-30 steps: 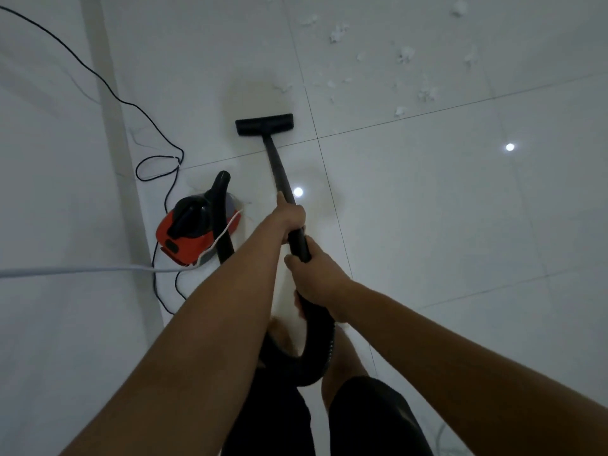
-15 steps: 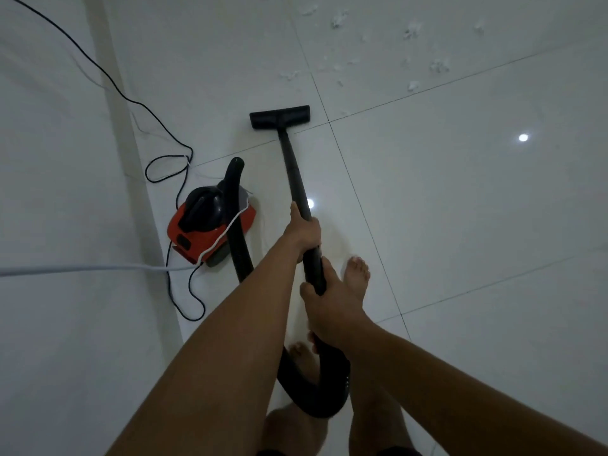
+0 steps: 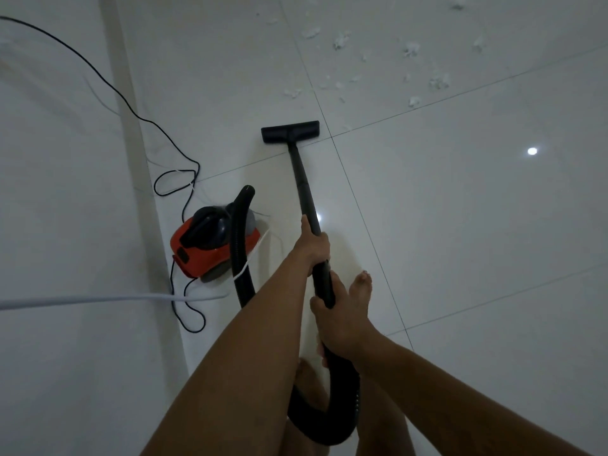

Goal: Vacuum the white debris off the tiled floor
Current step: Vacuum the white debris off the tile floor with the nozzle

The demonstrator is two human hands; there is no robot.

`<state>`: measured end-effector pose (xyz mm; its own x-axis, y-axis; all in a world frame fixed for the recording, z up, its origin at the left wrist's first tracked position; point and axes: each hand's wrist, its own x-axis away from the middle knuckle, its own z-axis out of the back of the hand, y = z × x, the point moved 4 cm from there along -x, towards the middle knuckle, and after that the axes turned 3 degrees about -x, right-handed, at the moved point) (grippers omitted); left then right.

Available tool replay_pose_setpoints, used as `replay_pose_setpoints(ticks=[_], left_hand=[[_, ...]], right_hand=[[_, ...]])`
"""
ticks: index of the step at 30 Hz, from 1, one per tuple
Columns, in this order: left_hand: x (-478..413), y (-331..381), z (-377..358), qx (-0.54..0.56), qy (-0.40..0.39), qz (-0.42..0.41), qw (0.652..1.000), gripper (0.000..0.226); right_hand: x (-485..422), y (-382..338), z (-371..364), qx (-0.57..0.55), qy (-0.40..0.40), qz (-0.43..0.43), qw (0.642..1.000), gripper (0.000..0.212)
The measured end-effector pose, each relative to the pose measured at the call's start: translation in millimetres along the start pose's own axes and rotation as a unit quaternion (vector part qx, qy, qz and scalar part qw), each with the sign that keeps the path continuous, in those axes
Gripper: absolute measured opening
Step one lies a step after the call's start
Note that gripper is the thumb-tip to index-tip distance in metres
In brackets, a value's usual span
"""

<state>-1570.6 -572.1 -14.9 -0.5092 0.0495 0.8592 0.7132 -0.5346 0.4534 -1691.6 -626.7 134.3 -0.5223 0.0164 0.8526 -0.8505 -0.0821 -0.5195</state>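
Since the earlier frame, both hands have slid further from the camera along the wand (image 3: 304, 189). Right hand (image 3: 335, 319) grips the hose end nearest, fingers wrapped; left hand (image 3: 312, 245) clasps the wand ahead. Beyond, the floor nozzle (image 3: 290, 131) rests short of the white debris (image 3: 411, 49) scattered on the tiled floor (image 3: 460, 225).

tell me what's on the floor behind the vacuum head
Beyond the vacuum head, white debris lies scattered over the tiled floor, the nearest bits just past it. Whatever sits under the head itself is covered.
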Motion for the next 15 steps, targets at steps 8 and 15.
replay_pose_setpoints(ticks=[8,15], left_hand=[[-37.6,14.3,-4.2,0.005,0.016,-0.01,1.0,0.075],[-46.5,18.7,-2.2,-0.017,0.019,-0.024,0.999,0.076]], right_hand=[[-36.7,-6.8,16.5,0.011,0.01,0.008,1.0,0.065],[-35.0,-16.1,27.4,0.076,0.005,0.0,0.997,0.059]])
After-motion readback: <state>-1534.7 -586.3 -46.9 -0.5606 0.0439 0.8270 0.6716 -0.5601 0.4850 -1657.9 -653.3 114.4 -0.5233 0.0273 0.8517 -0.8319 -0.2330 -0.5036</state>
